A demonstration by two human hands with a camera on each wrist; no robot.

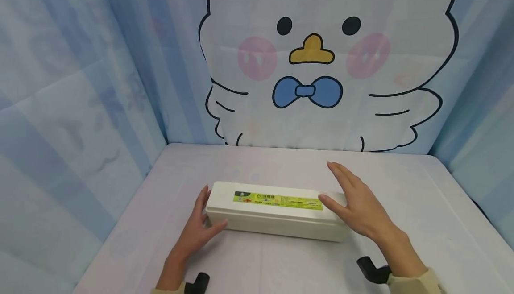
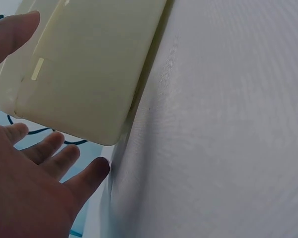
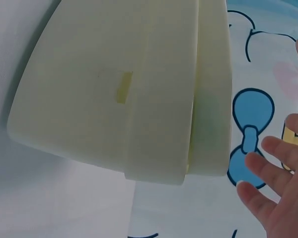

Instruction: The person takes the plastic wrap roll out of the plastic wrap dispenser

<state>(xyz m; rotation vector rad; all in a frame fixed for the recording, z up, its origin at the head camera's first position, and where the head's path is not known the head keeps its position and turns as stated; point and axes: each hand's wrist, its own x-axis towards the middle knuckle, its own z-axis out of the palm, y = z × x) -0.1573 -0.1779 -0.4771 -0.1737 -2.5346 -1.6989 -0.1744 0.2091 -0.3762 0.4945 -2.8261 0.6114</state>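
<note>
A long cream plastic cling film box (image 1: 277, 227) with a yellow-green label (image 1: 277, 200) lies lengthwise across the table, its lid on top. Around its left end is my left hand (image 1: 197, 231), thumb at the front and fingers spread by the end; the left wrist view shows these fingers (image 2: 87, 183) straight, with a gap between most of them and the box (image 2: 89, 74). My right hand (image 1: 363, 207) hovers over the right end, fingers extended and thumb apart. In the right wrist view, the hand (image 3: 288, 198) stands clear of the lid side of the box (image 3: 159, 99).
A pale cloth covers the table (image 1: 257, 267). Behind it hangs a curtain (image 1: 313, 120) printed with a cartoon bird, and blue-white curtains (image 1: 72, 106) enclose the sides. Black wrist mounts (image 1: 373, 271) stick out near both sleeves.
</note>
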